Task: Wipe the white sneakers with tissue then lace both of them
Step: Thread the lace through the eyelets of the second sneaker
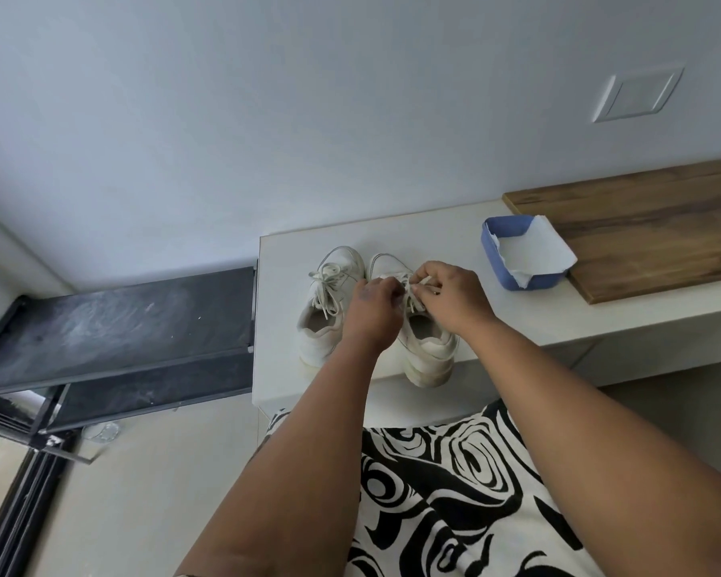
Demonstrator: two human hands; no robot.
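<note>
Sneakers: two white shoes stand side by side on the white counter (454, 231), toes toward the wall at 12 o'clock, heels toward the person at 6 o'clock. This orientation puts the eyelet rows and tongue openings facing the worker, so both hands reach the laces without turning either shoe.

Left sneaker (325, 310): its lace is threaded and lies in loose loops over the tongue, ends free. Judged from this, its lacing is done or nearly done; whether it is knotted cannot be told.

Right sneaker (425, 347): this is the shoe in work. The heel overhangs the counter edge slightly at 6 o'clock.

Left hand (373, 304): fingers curled, pinching the lace (408, 290) at the 9 o'clock side of the eyelet rows.

Right hand (450, 295): fingers curled, pinching the other run of the same lace at the 3 o'clock side. Holding one run in each hand keeps the lace taut and centred over the tongue, as needed for crossing or tying. Which eyelet is being served is hidden by the fingers.

Blue tray (492, 251): sits at 2 o'clock from the shoes, well apart, beside a wooden board (642, 226). Tissue (533, 247) lies inside it, out of the working zone. Wiping therefore appears complete.
</note>
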